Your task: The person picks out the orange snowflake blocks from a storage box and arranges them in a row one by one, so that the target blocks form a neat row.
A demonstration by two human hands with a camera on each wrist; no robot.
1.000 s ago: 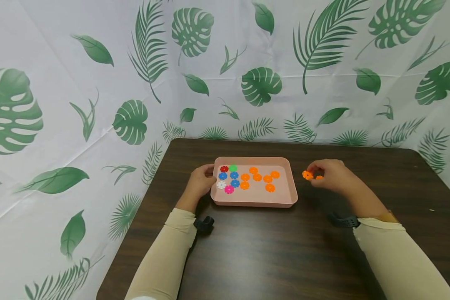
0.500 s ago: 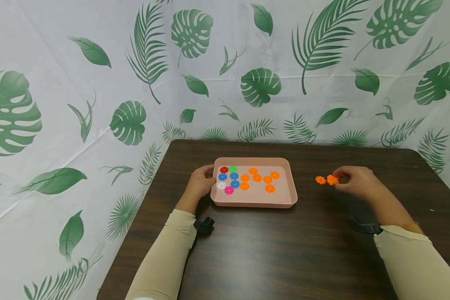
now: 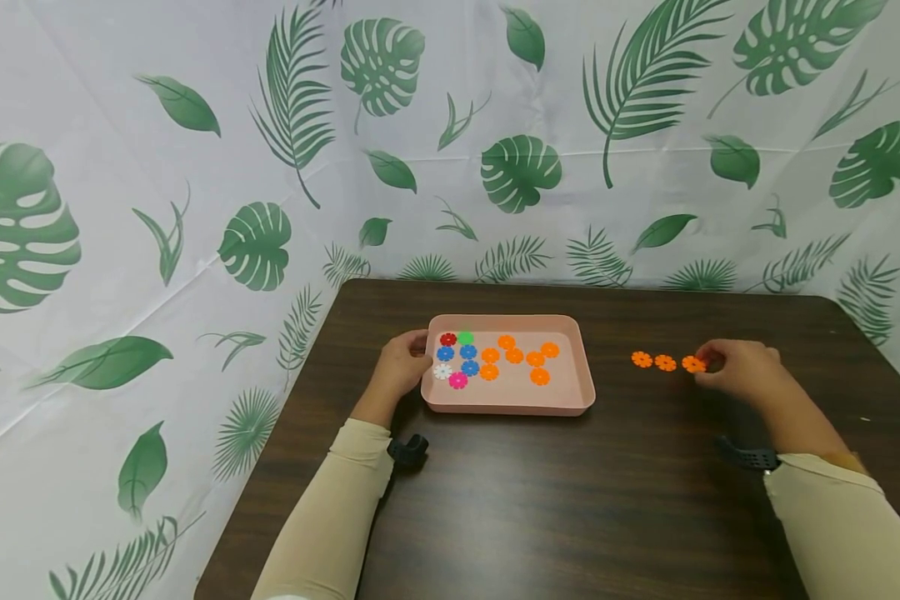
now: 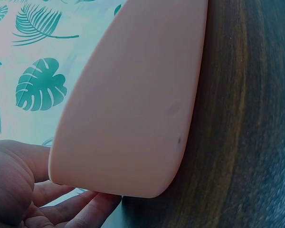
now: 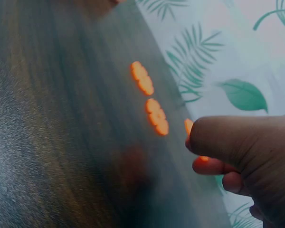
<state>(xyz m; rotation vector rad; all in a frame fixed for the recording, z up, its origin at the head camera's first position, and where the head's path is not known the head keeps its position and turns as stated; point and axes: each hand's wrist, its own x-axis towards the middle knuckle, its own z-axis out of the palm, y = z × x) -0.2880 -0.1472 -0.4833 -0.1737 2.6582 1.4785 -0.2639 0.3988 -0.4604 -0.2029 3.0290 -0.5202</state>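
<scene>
My left hand [image 3: 403, 363] grips the left end of a pink tray [image 3: 510, 408]. In the left wrist view its thumb is at the rim and the fingers [image 4: 92, 209] lie along the tray's outer end wall. My right hand [image 3: 742, 371] pinches an orange flower-shaped disc [image 3: 693, 364] between thumb and fingertips at the right of the table. Left of it lie two more orange discs, a nearer one [image 3: 665, 363] and a farther one [image 3: 642, 359], in a row. In the right wrist view the thumb hides most of the pinched disc [image 5: 188, 126].
Inside the tray are several orange discs [image 3: 540, 377], several blue ones [image 3: 469, 367], and a red [image 3: 448, 339], a green [image 3: 466, 337], a white [image 3: 442, 372] and a pink disc [image 3: 458, 381]. A leaf-print cloth [image 3: 450, 167] hangs behind the dark wooden table [image 3: 540, 500].
My right hand has moved right, away from the tray. A second orange disc has been let go on the table, and the hand now pinches another. The left hand and tray stay put.
</scene>
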